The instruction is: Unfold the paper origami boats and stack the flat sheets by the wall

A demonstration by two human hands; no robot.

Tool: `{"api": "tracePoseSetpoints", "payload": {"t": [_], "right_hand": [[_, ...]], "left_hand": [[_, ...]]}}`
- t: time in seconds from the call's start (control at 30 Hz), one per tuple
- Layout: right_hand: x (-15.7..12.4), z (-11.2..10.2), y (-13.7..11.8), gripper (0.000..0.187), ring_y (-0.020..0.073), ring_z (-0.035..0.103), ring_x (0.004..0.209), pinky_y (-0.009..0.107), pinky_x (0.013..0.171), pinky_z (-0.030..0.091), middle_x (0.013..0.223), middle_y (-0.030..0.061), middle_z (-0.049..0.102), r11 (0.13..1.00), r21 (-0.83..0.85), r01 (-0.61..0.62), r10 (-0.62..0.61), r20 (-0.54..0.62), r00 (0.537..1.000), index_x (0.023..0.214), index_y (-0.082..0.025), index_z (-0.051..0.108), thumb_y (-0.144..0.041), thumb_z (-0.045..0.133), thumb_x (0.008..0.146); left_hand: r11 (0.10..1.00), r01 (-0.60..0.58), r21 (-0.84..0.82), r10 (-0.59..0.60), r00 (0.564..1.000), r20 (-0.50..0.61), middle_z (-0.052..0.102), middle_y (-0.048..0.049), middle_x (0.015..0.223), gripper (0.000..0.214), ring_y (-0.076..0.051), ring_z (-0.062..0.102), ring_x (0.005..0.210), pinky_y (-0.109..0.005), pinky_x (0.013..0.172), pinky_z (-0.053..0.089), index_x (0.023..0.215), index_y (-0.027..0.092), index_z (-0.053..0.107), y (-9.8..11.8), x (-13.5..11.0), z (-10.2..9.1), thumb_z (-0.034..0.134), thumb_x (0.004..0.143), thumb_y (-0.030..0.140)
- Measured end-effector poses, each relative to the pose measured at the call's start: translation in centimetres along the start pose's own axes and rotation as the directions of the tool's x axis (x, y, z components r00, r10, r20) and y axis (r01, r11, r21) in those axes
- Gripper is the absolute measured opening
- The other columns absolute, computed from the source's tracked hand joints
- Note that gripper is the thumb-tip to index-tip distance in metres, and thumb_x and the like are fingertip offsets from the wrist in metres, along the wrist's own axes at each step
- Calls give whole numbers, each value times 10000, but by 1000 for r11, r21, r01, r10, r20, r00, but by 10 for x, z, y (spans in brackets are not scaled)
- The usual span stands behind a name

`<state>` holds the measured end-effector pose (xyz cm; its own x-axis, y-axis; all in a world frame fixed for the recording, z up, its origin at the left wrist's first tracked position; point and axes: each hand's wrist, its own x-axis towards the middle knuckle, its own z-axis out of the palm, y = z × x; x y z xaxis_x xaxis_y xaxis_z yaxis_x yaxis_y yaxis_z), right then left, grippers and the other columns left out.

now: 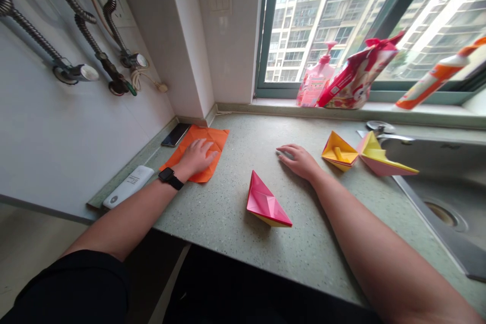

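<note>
My left hand [197,156] lies flat, fingers spread, on an orange sheet of paper [212,139] at the left of the counter. My right hand [298,159] rests palm down on the bare counter [228,207], fingers stretched out, holding nothing. A pink folded paper boat [266,205] stands between my arms, nearer the front edge. A yellow paper boat [338,152] sits just right of my right hand. Beside it, a yellow and pink boat [377,158] lies by the sink's edge.
A dark phone [175,134] and a white remote [127,187] lie along the left wall. A steel sink [440,182] fills the right side. On the window sill stand a pink pump bottle [315,80], a red bag [357,77] and an orange bottle [433,80]. Metal hoses [81,20] hang on the left wall.
</note>
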<state>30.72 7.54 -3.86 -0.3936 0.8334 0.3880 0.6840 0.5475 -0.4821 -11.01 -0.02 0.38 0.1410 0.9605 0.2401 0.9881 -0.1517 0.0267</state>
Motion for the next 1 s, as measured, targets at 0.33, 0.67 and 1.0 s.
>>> {"api": "tracePoseSetpoints", "payload": {"t": [0.33, 0.67, 1.0], "right_hand": [[0, 0, 0, 318, 317, 726, 1241, 492, 1155, 550, 1302, 131, 778, 1000, -5, -1, 1, 9, 1000, 1237, -246, 826, -353, 656, 990], [0, 1, 0, 318, 316, 729, 1234, 489, 1147, 553, 1299, 140, 776, 1000, -6, 5, -5, 1, 1000, 1231, -232, 825, -352, 650, 994], [1, -1, -1, 319, 307, 729, 1237, 481, 1154, 554, 1304, 140, 778, 1000, -13, 0, 0, 13, 1000, 1238, -226, 826, -335, 652, 995]], "left_hand": [[998, 70, 1, -70, 988, 134, 456, -178, 1744, 598, -400, 395, 1623, -654, 1320, 314, 1664, 207, 499, 37, 6, 12, 501, 1102, 411], [994, 111, 21, -112, 990, 84, 509, -174, 1703, 560, -372, 469, 1571, -591, 1285, 394, 1624, 190, 548, 32, 10, 9, 480, 1086, 333], [988, 149, 42, -152, 982, 110, 590, -175, 1569, 544, -385, 592, 1386, -531, 1139, 516, 1528, 199, 578, 50, 37, -6, 574, 1001, 336]]}}
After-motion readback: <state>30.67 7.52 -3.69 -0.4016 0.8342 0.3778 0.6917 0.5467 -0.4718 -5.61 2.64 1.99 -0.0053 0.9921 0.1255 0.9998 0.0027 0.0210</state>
